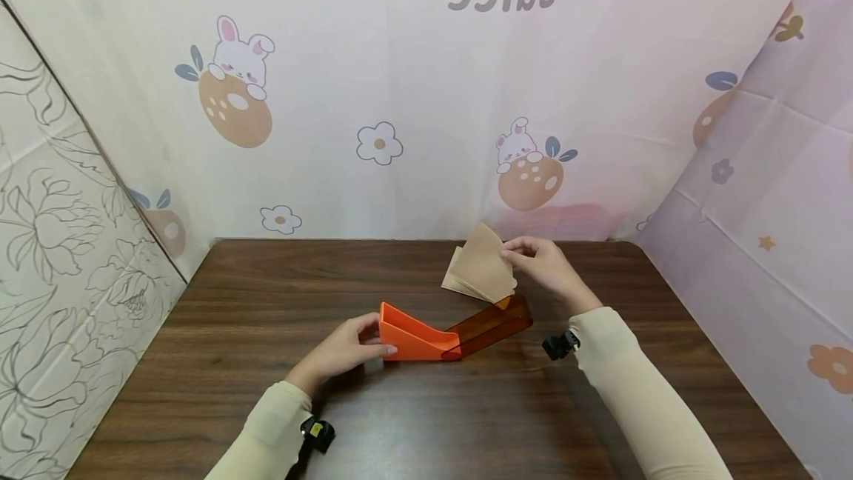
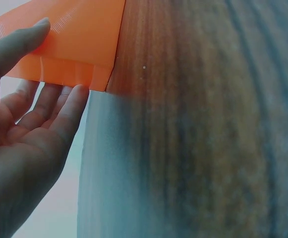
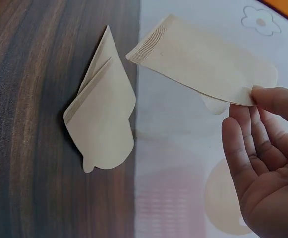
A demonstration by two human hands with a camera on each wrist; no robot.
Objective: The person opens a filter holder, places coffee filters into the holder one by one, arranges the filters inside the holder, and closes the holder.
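Observation:
My left hand [image 1: 343, 350] holds the tall end of an orange coffee filter holder [image 1: 416, 343], which rests on the table. In the left wrist view the thumb lies along one face of the holder [image 2: 84, 34] and the fingers are at its end. A see-through brown lid [image 1: 493, 328] stands swung out from the holder's low end. Between thumb and fingertips, my right hand [image 1: 543, 265] pinches a tan paper coffee filter [image 3: 203, 59] by its edge, raised above the table. More coffee filters [image 3: 101, 119] lie overlapping on the table beneath it.
The dark wooden table [image 1: 266, 295] ends at a printed cloth backdrop [image 1: 380, 95]. Cloth also hangs at the left [image 1: 60, 206] and the right side [image 1: 766, 184]. Black wrist cameras are strapped over both sleeves.

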